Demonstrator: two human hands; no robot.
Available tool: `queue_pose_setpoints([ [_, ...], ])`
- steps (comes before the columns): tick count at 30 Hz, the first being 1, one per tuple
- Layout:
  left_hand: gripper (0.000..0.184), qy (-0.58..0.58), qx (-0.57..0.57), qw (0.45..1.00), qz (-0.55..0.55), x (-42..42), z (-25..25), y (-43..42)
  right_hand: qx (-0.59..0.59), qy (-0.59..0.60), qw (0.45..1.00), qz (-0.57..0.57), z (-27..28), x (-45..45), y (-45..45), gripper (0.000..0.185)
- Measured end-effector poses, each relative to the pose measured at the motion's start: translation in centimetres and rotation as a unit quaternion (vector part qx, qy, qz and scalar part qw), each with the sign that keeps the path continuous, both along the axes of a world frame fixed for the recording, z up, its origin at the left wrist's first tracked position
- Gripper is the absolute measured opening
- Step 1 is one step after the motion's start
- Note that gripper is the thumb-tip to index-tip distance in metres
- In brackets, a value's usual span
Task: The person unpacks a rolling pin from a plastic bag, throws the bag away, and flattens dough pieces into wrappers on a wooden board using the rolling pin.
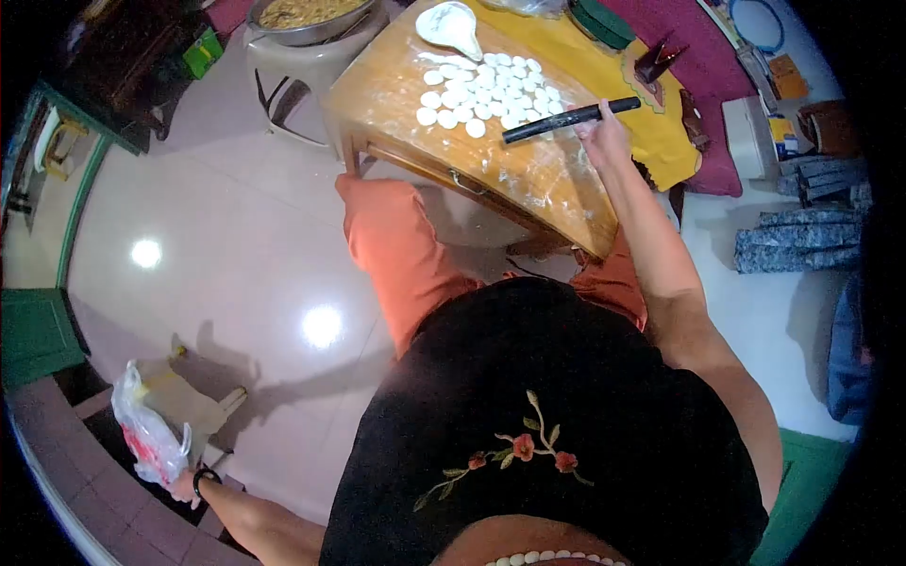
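Note:
My right hand (606, 138) is closed around one end of a dark rolling pin (557, 122), held slanting over the wooden table (566, 193). Beneath and beyond the pin lie many small, flattened white dough pieces (476, 127) on the floured tabletop. A white scoop-shaped vessel of flour (449, 26) stands at the table's far edge. Down at the lower left, my left hand (187, 485) reaches out to a clear plastic bag with red marks (142, 429). It appears to touch the bag; its fingers are too small and partly hidden to make out.
The bag rests by a pale stool (179, 401). Beyond the table's left end, a plastic stool (297, 71) bears a metal basin of food (316, 35). Yellow cloth (665, 146) covers a seat at the right. Grey patterned fabric (797, 241) is on the far right.

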State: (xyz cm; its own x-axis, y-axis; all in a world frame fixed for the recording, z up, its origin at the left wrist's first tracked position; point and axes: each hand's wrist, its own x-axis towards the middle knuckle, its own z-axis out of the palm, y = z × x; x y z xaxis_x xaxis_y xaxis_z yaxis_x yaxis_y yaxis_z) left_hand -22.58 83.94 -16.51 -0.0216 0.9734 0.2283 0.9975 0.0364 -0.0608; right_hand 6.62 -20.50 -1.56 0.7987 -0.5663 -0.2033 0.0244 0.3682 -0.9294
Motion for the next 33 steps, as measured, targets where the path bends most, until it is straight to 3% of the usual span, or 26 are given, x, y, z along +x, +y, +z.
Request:
queue_pose_setpoints([
  [6, 0.073, -0.104, 0.089, 0.99, -0.022, -0.8, -1.1, 0.1, -0.033, -0.013, 0.999, 0.023, -0.8, 0.1, -1.1, 0.028],
  [8, 0.089, -0.101, 0.08, 0.992, -0.002, -1.0, -0.7, -0.3, -0.073, -0.003, 0.997, 0.012, -0.9, 0.1, -1.4, 0.03],
  [9, 0.09, -0.128, 0.083, 0.988, -0.008, -0.8, -0.3, -0.5, -0.104, 0.009, 0.994, 0.016, -1.1, -0.1, -1.9, 0.034],
  [11, 0.076, -0.149, 0.119, 0.982, -0.001, -0.7, 0.1, -1.3, -0.129, 0.025, 0.991, -0.002, -1.7, -0.2, -3.3, 0.035],
  [13, 0.081, -0.126, 0.158, 0.979, -0.002, 0.6, 2.4, -4.0, -0.147, 0.045, 0.987, -0.05, -0.8, -0.2, -2.3, 0.037],
  [16, 0.077, -0.203, 0.244, 0.944, -0.085, 3.3, 5.4, -6.7, -0.375, 0.067, 0.924, 0.023, -1.0, -0.1, -5.1, 0.04],
  [18, 0.063, -0.191, 0.356, 0.869, -0.286, 5.9, 6.7, -7.5, -0.395, 0.106, 0.906, 0.106, -1.3, 0.2, -5.2, 0.035],
  [19, 0.056, -0.208, 0.336, 0.856, -0.333, 8.5, 8.3, -10.3, -0.491, 0.095, 0.856, 0.133, -2.5, 0.3, -4.9, 0.033],
  [20, 0.051, -0.269, 0.329, 0.807, -0.411, 11.4, 9.2, -14.1, -0.581, 0.084, 0.794, 0.158, -3.7, 0.5, -4.5, 0.031],
  [22, 0.05, -0.349, 0.224, 0.72, -0.557, 17.5, 11.0, -24.8, -0.611, 0.175, 0.73, 0.252, -3.6, -1.2, -1.5, 0.03],
  [23, 0.047, -0.432, 0.09, 0.692, -0.571, 20.2, 12.6, -33.0, -0.621, 0.199, 0.693, 0.308, -4.0, -1.8, -1.3, 0.031],
  [25, 0.047, -0.423, -0.088, 0.605, -0.669, 25.8, 10.4, -40.3, -0.632, 0.24, 0.607, 0.418, -5.8, -2.7, -1.2, 0.032],
  [26, 0.047, -0.429, -0.159, 0.573, -0.68, 27.3, 11.4, -48.0, -0.677, 0.17, 0.593, 0.401, -7.6, -3.4, -2.1, 0.032],
  [28, 0.044, -0.332, -0.209, 0.491, -0.777, 30.5, 12.2, -59.7, -0.753, 0.025, 0.553, 0.355, -11.1, -4.6, -4.7, 0.031],
  [29, 0.044, -0.289, -0.306, 0.439, -0.794, 31.2, 12.4, -65.3, -0.772, 0.032, 0.523, 0.361, -11.2, -4.7, -5.4, 0.029],
  [30, 0.041, -0.166, -0.392, 0.422, -0.8, 32.1, 11.8, -69.5, -0.78, 0.027, 0.522, 0.344, -11.1, -5.0, -5.8, 0.03],
  [31, 0.032, -0.223, -0.345, 0.305, -0.859, 33.2, 10.2, -75.2, -0.788, 0.024, 0.522, 0.325, -10.6, -5.5, -6.0, 0.03],
  [33, 0.031, -0.189, -0.325, 0.232, -0.897, 33.9, 8.7, -84.0, -0.811, 0.04, 0.516, 0.272, -10.6, -6.2, -6.4, 0.029],
])
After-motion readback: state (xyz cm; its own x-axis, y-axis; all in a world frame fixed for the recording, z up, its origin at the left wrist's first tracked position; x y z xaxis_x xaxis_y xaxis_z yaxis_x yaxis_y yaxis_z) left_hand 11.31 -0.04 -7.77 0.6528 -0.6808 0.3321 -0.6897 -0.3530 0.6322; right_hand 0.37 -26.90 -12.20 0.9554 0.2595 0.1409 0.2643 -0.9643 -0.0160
